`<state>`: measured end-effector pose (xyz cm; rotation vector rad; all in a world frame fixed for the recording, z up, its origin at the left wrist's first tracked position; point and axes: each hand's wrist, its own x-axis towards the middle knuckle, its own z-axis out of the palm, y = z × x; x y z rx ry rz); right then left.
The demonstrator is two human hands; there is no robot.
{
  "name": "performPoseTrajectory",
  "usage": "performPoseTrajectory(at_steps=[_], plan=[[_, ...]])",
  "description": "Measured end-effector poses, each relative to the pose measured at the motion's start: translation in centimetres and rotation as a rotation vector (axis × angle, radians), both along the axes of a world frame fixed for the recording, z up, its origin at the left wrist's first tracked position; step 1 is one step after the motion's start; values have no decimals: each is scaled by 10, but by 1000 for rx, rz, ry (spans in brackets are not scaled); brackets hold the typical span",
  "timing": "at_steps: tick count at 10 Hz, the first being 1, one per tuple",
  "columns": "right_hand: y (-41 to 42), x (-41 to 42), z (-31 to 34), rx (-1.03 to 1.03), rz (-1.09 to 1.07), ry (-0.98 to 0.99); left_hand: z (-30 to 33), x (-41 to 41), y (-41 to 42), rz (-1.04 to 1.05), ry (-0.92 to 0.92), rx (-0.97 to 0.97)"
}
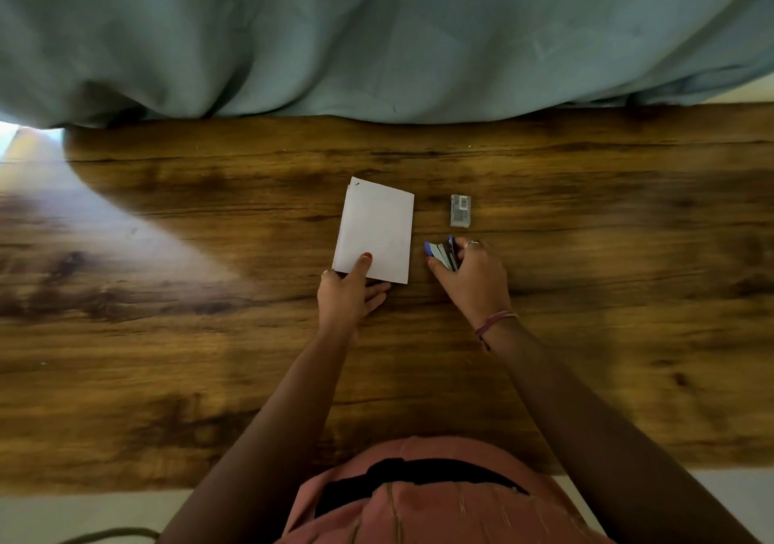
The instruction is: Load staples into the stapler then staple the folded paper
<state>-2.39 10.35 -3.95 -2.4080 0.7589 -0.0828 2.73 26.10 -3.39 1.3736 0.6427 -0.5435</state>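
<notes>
The small blue-and-metal stapler (442, 255) sits in the grip of the right hand (475, 279), low over the wooden table (209, 355), its long axis running diagonally from the blue nose at the upper left down toward the palm at the lower right. The fingers curl round its far side and the thumb closes on the near side; it looks partly hinged open, though it is too small to be sure.

The relation that matters next is stapler to paper. The white folded sheet of paper (377, 231) lies flat on the table just to the left of the stapler's nose, long axis running away from the person and tilted slightly. Its right edge is near the nose but apart from it. The left hand (349, 294) holds the near left corner, thumb on top and fingers under or beside the edge, so that hand is the nearer one for steadying or feeding the sheet.

The small grey box of staples (460, 210) rests on the table just beyond the right hand, apart from it. Whether staples are already loaded cannot be told.

Both forearms reach forward from the body, converging toward the middle of the table.
</notes>
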Motion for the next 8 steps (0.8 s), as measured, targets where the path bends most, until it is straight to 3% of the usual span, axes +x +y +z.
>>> performPoseTrajectory(at_steps=[4, 5, 7, 8], plan=[[-2, -12, 2, 76, 39, 83, 4, -10, 31, -467, -88, 382], [-1, -18, 5, 56, 49, 93, 5, -19, 32, -516, -243, 483], [-1, -30, 12, -173, 44, 56, 18, -29, 28, -524, -838, 687], [2, -30, 17, -256, 54, -94, 20, -24, 24, -567, -1087, 832]])
